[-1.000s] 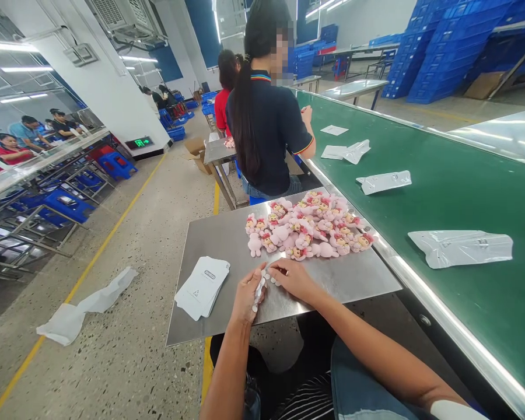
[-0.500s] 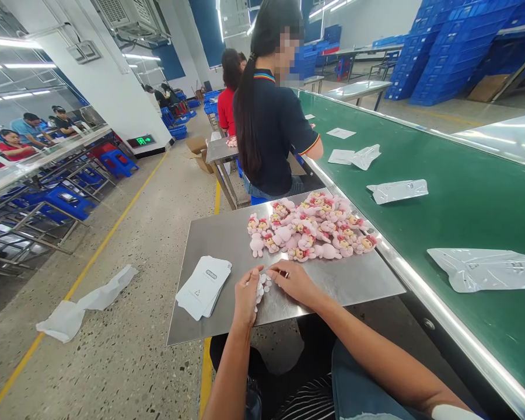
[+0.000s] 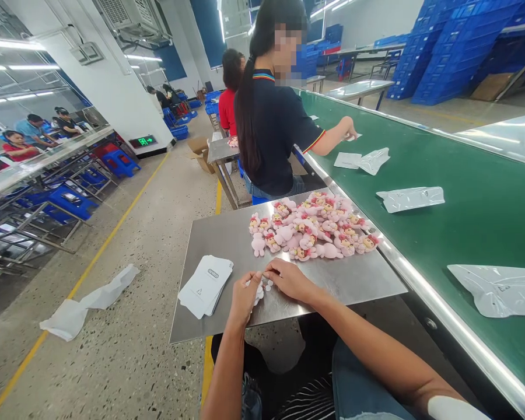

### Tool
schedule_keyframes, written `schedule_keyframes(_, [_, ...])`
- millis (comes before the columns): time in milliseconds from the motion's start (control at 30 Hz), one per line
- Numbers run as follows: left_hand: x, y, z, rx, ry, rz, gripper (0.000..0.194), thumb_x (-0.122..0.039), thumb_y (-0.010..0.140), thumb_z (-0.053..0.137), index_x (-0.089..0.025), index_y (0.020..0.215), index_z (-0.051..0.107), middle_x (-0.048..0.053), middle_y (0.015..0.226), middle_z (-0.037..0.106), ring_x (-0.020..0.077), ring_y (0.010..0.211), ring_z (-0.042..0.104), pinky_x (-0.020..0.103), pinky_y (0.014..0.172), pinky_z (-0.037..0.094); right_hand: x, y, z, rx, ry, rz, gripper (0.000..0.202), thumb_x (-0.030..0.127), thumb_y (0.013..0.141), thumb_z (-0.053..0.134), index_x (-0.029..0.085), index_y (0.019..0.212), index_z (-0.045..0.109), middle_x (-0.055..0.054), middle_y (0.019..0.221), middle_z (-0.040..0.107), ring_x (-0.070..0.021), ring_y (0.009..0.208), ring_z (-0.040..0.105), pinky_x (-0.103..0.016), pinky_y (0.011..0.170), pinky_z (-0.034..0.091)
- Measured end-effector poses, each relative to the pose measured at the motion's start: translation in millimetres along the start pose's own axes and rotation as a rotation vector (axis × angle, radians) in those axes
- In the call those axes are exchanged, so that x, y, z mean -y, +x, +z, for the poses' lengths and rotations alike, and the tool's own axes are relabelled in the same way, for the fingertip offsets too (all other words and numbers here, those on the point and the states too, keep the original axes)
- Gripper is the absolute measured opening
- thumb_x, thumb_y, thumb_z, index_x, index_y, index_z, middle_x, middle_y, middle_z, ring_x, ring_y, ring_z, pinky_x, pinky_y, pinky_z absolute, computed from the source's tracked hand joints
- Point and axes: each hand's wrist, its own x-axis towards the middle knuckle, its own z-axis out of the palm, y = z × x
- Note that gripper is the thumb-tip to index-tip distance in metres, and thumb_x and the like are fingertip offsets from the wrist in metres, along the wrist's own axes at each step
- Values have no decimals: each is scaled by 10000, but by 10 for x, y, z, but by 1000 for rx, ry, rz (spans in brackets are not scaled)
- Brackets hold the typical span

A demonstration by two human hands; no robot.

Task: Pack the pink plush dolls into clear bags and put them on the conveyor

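My left hand is closed around a cluster of small white round pieces, near the front edge of a metal table. Close against it, my right hand has its thumb and fingers pinched together at the top of the cluster. Whatever is between those fingertips is too small to make out. Beyond both hands lies a heap of pink rabbit-like dolls with red tops. A stack of white printed cards rests to the left of my left hand.
A green conveyor belt runs along the right, carrying white plastic pouches and a card. Ahead sits a co-worker with an arm over the belt. A crumpled white sheet lies on the floor at left.
The pouches on the belt have moved towards me and to the right. The co-worker's arm has reached out over the belt. My hands have shifted only slightly, the fingertips now closer together.
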Motion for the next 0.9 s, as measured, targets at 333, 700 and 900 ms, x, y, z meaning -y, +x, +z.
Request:
schedule_keyframes(333, [69, 54, -66, -60, -135, -70, 444, -554, 658, 624, -139, 813, 636, -46, 550, 478, 31, 375, 294, 161, 353, 206, -120, -71, -40, -30, -20, 54, 132, 249, 853, 500, 194, 752, 564, 13, 761, 594, -122, 698, 537, -232, 616, 365])
schedule_keyframes(700, [107, 41, -184, -27, 142, -19, 393, -474, 679, 639, -138, 873, 703, -9, 551, 531, 69, 422, 391, 177, 389, 279, -75, -62, -154, 159, -488, -266, 127, 181, 824, 544, 225, 895, 639, -34, 885, 552, -156, 784, 512, -252, 619, 331])
schedule_keyframes(900, [113, 36, -218, -41, 157, -6, 426, -489, 676, 626, -147, 924, 681, 4, 607, 592, 81, 456, 440, 183, 414, 310, -166, 107, -110, 376, -577, -331, 102, 262, 812, 588, 178, 869, 595, -42, 867, 521, -164, 789, 489, -242, 586, 317])
